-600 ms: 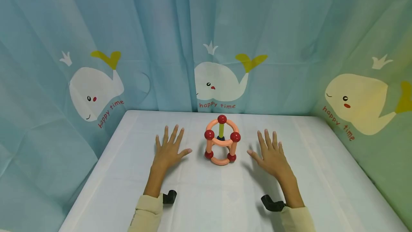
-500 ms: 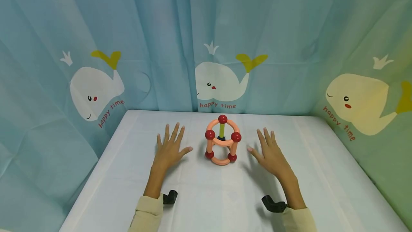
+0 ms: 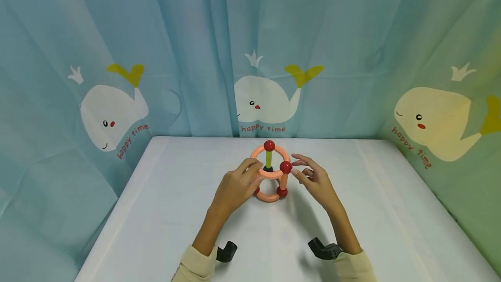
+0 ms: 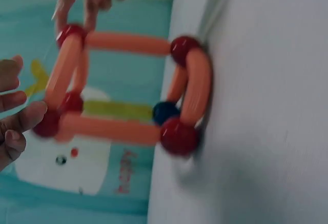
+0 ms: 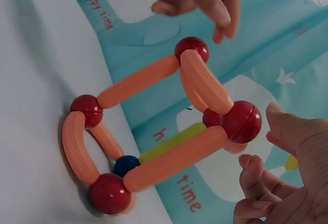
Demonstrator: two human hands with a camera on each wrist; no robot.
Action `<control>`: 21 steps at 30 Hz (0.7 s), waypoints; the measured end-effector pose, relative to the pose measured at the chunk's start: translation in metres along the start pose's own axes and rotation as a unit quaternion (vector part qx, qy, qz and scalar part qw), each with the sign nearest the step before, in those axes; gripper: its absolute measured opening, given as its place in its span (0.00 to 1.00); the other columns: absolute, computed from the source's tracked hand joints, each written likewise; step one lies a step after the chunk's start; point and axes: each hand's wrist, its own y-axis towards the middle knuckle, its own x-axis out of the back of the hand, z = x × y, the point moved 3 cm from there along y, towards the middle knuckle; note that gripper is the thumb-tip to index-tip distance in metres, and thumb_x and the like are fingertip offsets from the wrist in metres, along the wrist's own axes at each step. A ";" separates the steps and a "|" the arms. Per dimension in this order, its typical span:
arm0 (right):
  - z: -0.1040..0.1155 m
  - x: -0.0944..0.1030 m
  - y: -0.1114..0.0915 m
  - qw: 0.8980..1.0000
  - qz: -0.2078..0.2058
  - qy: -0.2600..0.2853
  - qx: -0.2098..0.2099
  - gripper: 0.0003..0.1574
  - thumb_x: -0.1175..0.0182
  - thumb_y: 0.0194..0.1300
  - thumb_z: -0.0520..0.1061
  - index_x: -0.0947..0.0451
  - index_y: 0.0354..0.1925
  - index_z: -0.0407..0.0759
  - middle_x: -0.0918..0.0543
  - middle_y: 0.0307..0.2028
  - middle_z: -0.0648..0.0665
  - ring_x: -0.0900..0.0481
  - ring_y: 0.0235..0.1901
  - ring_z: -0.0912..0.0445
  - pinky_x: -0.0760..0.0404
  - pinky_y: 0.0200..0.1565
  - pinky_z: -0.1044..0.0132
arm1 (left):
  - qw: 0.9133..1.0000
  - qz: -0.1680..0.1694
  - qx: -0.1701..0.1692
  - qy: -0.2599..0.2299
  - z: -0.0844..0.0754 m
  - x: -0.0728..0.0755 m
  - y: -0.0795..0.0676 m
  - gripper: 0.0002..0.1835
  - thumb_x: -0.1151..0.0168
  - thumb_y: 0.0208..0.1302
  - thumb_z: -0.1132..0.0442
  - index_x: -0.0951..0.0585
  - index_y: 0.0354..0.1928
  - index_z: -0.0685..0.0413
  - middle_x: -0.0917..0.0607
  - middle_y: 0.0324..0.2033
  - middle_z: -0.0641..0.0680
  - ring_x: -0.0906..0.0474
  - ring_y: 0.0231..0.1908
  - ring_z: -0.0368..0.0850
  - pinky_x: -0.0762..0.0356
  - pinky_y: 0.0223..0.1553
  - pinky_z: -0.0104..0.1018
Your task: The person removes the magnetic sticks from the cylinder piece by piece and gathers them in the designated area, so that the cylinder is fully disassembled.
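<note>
A frame of magnetic sticks and balls [image 3: 268,197] stands upright on the table: curved orange sticks form an upper and a lower ring, joined by straight ones at red balls. At the back, a yellow-green stick [image 3: 268,159] rises from a dark blue ball [image 5: 126,166]. My left hand [image 3: 235,188] is at the upper left red ball [image 5: 192,49], hiding it in the head view; the right wrist view has a small gap between fingertips and ball. My right hand [image 3: 318,184], fingers loosely bent, has thumb and forefinger either side of the upper right red ball [image 3: 286,167].
The white table [image 3: 156,212] ends at a blue curtain [image 3: 203,55] with whale prints behind it. Black curved pieces [image 3: 228,252] project from both wrists, beside beige sleeves. A greener curtain part [image 3: 465,203] borders the right side.
Both hands, earlier spread flat on either side of the frame, have moved inward to its upper front balls, and their fingers have bent. The frame stands where it was.
</note>
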 end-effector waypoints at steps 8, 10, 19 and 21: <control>0.022 -0.009 -0.005 0.999 0.014 0.048 0.005 0.25 0.40 0.66 0.34 0.28 0.61 0.33 0.22 0.50 0.30 0.24 0.26 0.62 0.24 0.30 0.71 | 0.999 0.015 -0.009 0.040 -0.022 -0.032 0.006 0.21 0.31 0.61 0.52 0.19 0.51 0.56 0.17 0.45 0.51 0.16 0.32 0.38 0.20 0.29 0.24; 0.027 -0.012 -0.006 0.998 0.013 0.060 -0.001 0.25 0.40 0.66 0.33 0.28 0.60 0.31 0.21 0.50 0.29 0.23 0.26 0.63 0.24 0.30 0.71 | 0.999 0.007 0.001 0.046 -0.023 -0.037 0.005 0.20 0.31 0.60 0.51 0.18 0.50 0.55 0.17 0.43 0.51 0.16 0.32 0.38 0.21 0.28 0.24; 0.027 -0.017 -0.007 0.996 -0.017 0.086 -0.029 0.25 0.39 0.66 0.35 0.28 0.61 0.31 0.20 0.49 0.29 0.22 0.28 0.63 0.23 0.31 0.72 | 0.998 -0.007 0.019 0.065 -0.028 -0.047 0.009 0.16 0.28 0.56 0.52 0.16 0.43 0.51 0.17 0.36 0.48 0.19 0.26 0.38 0.22 0.24 0.26; 0.025 -0.018 -0.007 0.995 -0.023 0.088 -0.028 0.25 0.39 0.66 0.35 0.27 0.60 0.32 0.20 0.48 0.30 0.23 0.28 0.63 0.24 0.30 0.72 | 0.998 -0.008 0.017 0.067 -0.028 -0.048 0.010 0.16 0.27 0.55 0.52 0.16 0.41 0.51 0.17 0.35 0.48 0.20 0.23 0.38 0.24 0.22 0.25</control>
